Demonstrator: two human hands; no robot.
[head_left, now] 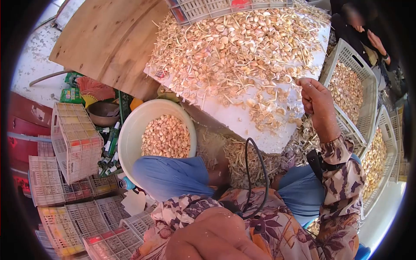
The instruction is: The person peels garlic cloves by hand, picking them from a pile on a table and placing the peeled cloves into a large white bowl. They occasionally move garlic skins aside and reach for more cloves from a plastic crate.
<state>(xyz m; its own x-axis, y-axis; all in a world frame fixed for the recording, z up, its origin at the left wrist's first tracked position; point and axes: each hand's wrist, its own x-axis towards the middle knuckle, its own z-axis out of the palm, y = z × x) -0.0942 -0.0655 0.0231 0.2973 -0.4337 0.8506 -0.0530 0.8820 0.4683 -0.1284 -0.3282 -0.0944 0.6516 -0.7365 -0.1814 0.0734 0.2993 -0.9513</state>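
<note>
White board [273, 139] lies ahead of me, and the loose garlic cloves [225, 47] spread across it sit forward and to the left of my right hand [320, 102]. That hand is over the board's right side, fingers curled and the tips pinched together; I can't tell whether anything is between them. A crate of cloves [346, 93] is just right of it. My left hand [212, 236] is close below my face, its fingers too unclear to read as apart or together.

speckled pale ground [32, 52] | wooden board [104, 39] beside white tabletop [273, 144] | red panel [30, 110], left | bright light
</note>
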